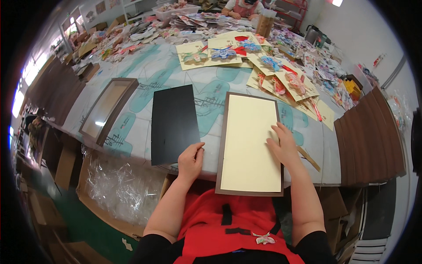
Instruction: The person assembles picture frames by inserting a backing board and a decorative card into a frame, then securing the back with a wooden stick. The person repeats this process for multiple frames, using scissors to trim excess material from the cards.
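Note:
My right hand (285, 145) lies with spread fingers on the right edge of a cream sheet (250, 145). That sheet sits within a dark brown frame (222, 169), which overhangs the table's near edge in front of me. To the left, a black rectangular board (176, 125) lies flat. My left hand (191, 163) is closed beside the board's lower right corner, its fingers curled under, so whatever it may hold is hidden. Further left rests a brown frame with a clear pane (109, 110).
Cream cards with colourful butterfly-like decorations (224, 53) overlap at the back. Stacks of brown frames (369, 136) stand at the right and far left. A thin wooden strip (309, 159) lies by my right forearm. Below the table, a cardboard box holds clear plastic wrap (118, 185). Another person (244, 9) sits across.

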Demonstrator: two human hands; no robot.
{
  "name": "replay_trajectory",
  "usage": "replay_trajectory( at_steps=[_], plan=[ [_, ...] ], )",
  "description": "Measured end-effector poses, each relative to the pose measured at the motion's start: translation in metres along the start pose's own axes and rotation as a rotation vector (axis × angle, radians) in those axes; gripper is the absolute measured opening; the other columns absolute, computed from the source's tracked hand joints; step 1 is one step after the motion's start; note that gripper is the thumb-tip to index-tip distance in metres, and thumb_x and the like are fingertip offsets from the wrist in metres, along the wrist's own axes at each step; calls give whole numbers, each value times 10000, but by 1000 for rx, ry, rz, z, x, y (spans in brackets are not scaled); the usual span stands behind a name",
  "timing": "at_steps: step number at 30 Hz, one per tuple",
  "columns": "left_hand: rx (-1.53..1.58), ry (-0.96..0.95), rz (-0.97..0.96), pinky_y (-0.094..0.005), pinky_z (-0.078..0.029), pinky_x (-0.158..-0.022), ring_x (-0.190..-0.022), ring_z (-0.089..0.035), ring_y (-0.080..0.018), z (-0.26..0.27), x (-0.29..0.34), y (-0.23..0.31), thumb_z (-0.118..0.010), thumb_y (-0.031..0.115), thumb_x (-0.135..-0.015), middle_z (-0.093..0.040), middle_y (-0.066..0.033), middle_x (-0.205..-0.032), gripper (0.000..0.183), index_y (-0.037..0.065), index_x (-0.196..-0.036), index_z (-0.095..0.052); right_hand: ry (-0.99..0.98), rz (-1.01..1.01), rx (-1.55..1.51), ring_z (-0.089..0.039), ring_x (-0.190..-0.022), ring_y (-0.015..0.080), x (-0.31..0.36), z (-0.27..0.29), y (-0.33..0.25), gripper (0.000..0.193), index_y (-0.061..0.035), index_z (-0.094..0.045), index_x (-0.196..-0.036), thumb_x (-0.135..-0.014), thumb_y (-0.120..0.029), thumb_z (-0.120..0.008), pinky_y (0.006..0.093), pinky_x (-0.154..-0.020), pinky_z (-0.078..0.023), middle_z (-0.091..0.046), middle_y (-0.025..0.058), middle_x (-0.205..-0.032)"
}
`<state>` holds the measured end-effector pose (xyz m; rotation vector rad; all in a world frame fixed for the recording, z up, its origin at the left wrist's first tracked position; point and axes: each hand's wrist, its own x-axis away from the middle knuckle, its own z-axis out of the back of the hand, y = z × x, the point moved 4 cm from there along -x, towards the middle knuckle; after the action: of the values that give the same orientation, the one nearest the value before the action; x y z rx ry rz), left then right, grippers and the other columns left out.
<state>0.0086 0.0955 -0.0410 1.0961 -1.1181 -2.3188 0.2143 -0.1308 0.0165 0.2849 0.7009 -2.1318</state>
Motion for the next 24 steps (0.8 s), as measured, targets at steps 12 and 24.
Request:
replay_trajectory(
  at_steps=[12, 24],
  plan=[
    [-29, 13, -31, -309, -487, -647, -712, -626, -258, 0, -1, 0, -568, 32, -837, -640, -142, -832, 147, 2, -962, -640, -409, -93, 405, -247, -1350, 386, -76, -50, 8, 616, -141, -348, -1398, -905, -503, -423, 556, -1094, -114, -295, 194, -1454],
    [-45, 5, -81, -312, -466, -601, -647, -591, -253, -7, -2, 0, -562, -11, -820, -606, -140, -756, 138, -12, -934, -638, -279, -84, -258, -265, -1349, 371, 2, -5, 7, 505, -81, -492, -1278, -819, -246, -623, 470, -1092, -203, -402, 168, -1399]
  ],
)
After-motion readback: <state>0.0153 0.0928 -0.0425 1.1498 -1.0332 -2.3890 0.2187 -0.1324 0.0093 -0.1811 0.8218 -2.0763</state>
